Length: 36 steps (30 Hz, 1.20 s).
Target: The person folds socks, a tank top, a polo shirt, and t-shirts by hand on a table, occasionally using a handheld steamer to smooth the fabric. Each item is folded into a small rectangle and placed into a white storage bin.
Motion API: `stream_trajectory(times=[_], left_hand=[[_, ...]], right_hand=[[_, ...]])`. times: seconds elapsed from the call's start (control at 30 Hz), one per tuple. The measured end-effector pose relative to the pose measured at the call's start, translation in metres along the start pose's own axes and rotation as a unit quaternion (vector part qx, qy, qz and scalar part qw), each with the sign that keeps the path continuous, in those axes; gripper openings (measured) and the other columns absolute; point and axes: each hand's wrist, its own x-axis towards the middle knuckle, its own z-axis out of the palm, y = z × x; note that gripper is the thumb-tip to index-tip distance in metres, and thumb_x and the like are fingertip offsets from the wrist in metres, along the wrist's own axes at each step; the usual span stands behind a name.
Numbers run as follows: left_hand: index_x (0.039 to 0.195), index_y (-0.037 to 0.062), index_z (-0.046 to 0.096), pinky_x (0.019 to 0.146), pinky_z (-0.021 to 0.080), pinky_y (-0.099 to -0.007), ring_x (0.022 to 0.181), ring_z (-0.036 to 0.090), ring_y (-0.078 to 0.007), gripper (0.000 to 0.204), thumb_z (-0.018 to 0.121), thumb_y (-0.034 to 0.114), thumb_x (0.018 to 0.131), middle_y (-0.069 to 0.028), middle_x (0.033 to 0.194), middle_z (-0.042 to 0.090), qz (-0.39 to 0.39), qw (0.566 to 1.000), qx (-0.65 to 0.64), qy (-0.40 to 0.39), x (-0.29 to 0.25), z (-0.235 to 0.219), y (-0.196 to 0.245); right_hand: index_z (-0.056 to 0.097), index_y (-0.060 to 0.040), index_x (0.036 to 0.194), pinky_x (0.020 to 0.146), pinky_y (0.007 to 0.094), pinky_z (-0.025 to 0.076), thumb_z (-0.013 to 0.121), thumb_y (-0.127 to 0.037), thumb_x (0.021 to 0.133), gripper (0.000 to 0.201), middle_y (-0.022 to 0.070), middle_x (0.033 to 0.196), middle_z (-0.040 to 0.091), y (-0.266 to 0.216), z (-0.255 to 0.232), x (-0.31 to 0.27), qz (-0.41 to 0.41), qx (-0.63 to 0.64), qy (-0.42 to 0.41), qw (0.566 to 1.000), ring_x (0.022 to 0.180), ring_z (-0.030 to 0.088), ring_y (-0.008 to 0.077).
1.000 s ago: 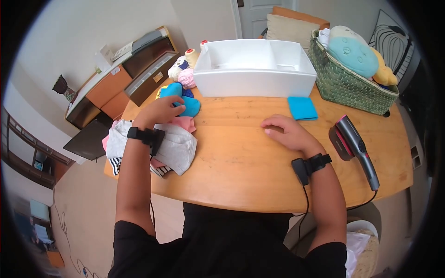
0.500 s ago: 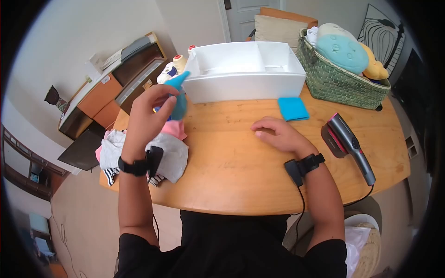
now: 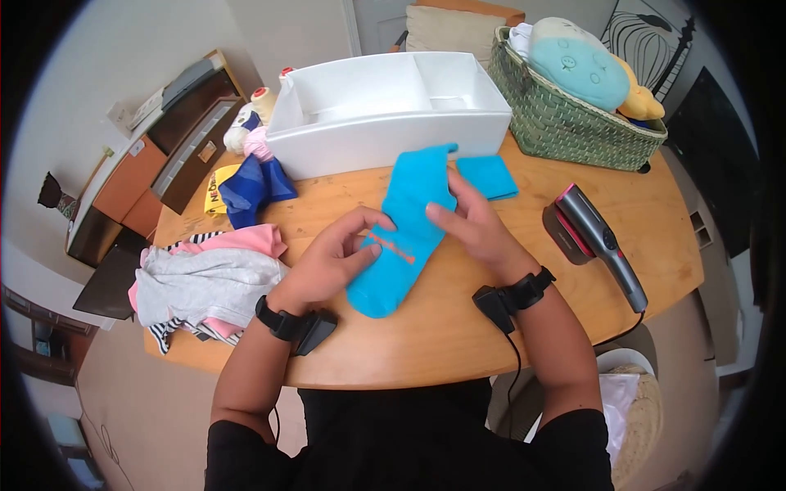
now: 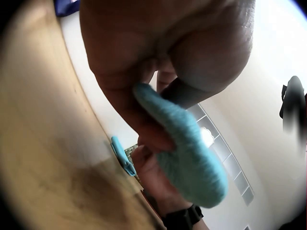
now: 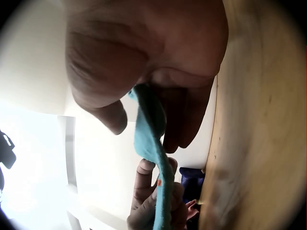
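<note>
A bright blue sock [image 3: 407, 225] with an orange mark is stretched out just above the wooden table [image 3: 426, 344], in front of me. My left hand [image 3: 362, 239] pinches its lower part between thumb and fingers, and the left wrist view shows that same sock [image 4: 188, 160] gripped. My right hand [image 3: 444, 209] pinches the upper part, and the right wrist view shows the sock [image 5: 152, 153] hanging between thumb and fingers. A second blue sock, folded [image 3: 487, 177], lies on the table just behind my right hand.
A white divided bin [image 3: 385, 123] stands at the back, with a green woven basket [image 3: 565, 131] holding plush toys [image 3: 573, 61] to its right. A handheld steamer [image 3: 591, 239] lies at the right. A clothes pile [image 3: 205, 282] and a dark blue cloth [image 3: 250, 184] sit at the left.
My left hand lifted the blue sock from the pile at the left and carried it to the middle. My right hand left the tabletop and took hold of the sock's upper part.
</note>
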Motion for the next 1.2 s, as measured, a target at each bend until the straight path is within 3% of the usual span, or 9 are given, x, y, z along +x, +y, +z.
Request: stream_trajectory(times=[0.17,0.43,0.5,0.63,0.7,0.77,0.9,1.1,1.2], left_hand=[[0.136,0.0037,0.054,0.104,0.053,-0.0328,0.122,0.068,-0.0192,0.03,0.054,-0.004,0.107,-0.0097,0.125,0.066,-0.026,0.999,0.027,-0.004,0.0,-0.008,-0.009],[0.141,0.0037,0.055,0.109,0.048,-0.0361,0.127,0.06,-0.02,0.041,0.066,0.001,0.102,-0.0093,0.133,0.061,-0.014,0.981,0.189,0.038,-0.004,-0.018,-0.03],[0.143,0.0043,0.055,0.111,0.046,-0.0398,0.132,0.056,-0.0265,0.053,0.075,0.007,0.095,-0.0141,0.14,0.055,0.106,0.883,0.448,0.093,-0.005,-0.009,-0.016],[0.149,0.0039,0.05,0.113,0.044,-0.0429,0.134,0.053,-0.0334,0.07,0.083,0.012,0.087,-0.0186,0.144,0.05,0.17,0.842,0.508,0.069,-0.002,0.003,-0.003],[0.147,0.0036,0.048,0.105,0.049,-0.0461,0.121,0.061,-0.0371,0.07,0.084,0.016,0.088,-0.0193,0.137,0.056,0.167,0.917,0.356,0.071,0.001,0.013,-0.001],[0.149,0.0021,0.045,0.104,0.049,-0.0443,0.122,0.061,-0.0337,0.074,0.084,0.017,0.089,-0.0179,0.136,0.057,0.154,0.937,0.303,0.082,-0.002,0.016,-0.006],[0.15,0.0022,0.044,0.103,0.05,-0.0387,0.123,0.06,-0.0227,0.067,0.079,0.017,0.096,-0.0129,0.133,0.06,0.12,0.96,0.223,0.118,-0.004,0.015,-0.014],[0.15,0.0036,0.05,0.103,0.05,-0.0333,0.12,0.06,-0.015,0.041,0.058,0.012,0.11,-0.0058,0.131,0.063,0.089,0.99,0.019,0.105,-0.004,0.013,-0.019],[0.149,0.0039,0.051,0.103,0.05,-0.0325,0.119,0.061,-0.0131,0.039,0.055,0.017,0.113,-0.0038,0.13,0.064,0.03,0.991,-0.111,0.073,-0.009,0.011,-0.014]], right_hand=[[0.043,-0.0001,0.155,0.114,0.0369,0.046,0.067,-0.008,0.104,0.056,0.0091,0.142,0.059,-0.003,-0.004,0.004,-0.009,0.02,0.127,0.992,0.131,0.058,0.0174],[0.045,-0.0004,0.147,0.103,0.0352,0.054,0.065,-0.001,0.103,0.049,0.0096,0.134,0.062,-0.006,-0.009,0.002,-0.041,-0.011,0.172,0.984,0.122,0.063,0.0175],[0.043,-0.0006,0.148,0.101,0.035,0.055,0.065,-0.001,0.104,0.05,0.0098,0.134,0.062,-0.007,-0.007,0.002,-0.044,-0.012,0.169,0.984,0.121,0.064,0.0177],[0.033,-0.0024,0.159,0.106,0.04,0.054,0.072,-0.006,0.099,0.071,0.0122,0.147,0.052,-0.015,0.004,0.0,-0.017,0.01,0.135,0.991,0.136,0.055,0.0226],[0.027,-0.0028,0.163,0.109,0.0424,0.053,0.074,-0.007,0.096,0.082,0.013,0.154,0.047,-0.02,0.017,-0.003,-0.02,0.012,0.092,0.995,0.143,0.05,0.0254],[0.018,-0.0038,0.169,0.116,0.0481,0.049,0.072,-0.006,0.092,0.094,0.0123,0.165,0.034,-0.028,0.031,-0.006,0.018,0.152,0.002,0.988,0.155,0.038,0.0303],[0.016,-0.0051,0.171,0.119,0.0506,0.047,0.066,-0.001,0.092,0.093,0.011,0.169,0.029,-0.032,0.033,-0.011,0.023,0.154,-0.054,0.986,0.158,0.034,0.032],[0.029,-0.0039,0.166,0.116,0.0475,0.049,0.066,0.0,0.094,0.082,0.0144,0.161,0.043,-0.035,0.03,-0.014,0.051,0.022,-0.016,0.998,0.15,0.046,0.0291],[0.036,-0.0024,0.162,0.109,0.0417,0.052,0.071,-0.001,0.095,0.076,0.0144,0.154,0.051,-0.023,0.021,-0.013,-0.049,-0.196,0.022,0.979,0.139,0.055,0.0255]])
